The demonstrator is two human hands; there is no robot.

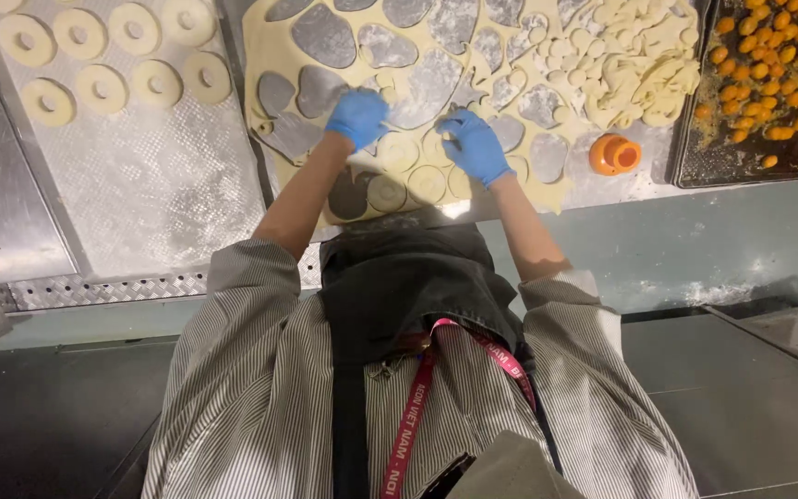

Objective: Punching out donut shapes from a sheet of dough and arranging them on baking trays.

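Premises: a commercial bakery production area. Evidence: a stainless steel worktable (602,189) carries a large rolled dough sheet (260,37) with many cut-out holes, directly under the gloved hands. To the left of the hands, a metal tray (140,176) holds rows of ring-shaped dough pieces (103,88). To the right sit an orange cutter (613,154), a heap of dough offcuts (639,65) and a dark baking tray (695,171) of small orange pieces. The operator wears a striped uniform and dark apron.

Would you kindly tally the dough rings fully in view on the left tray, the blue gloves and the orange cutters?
Dough rings: 8
Blue gloves: 2
Orange cutter: 1
Total: 11
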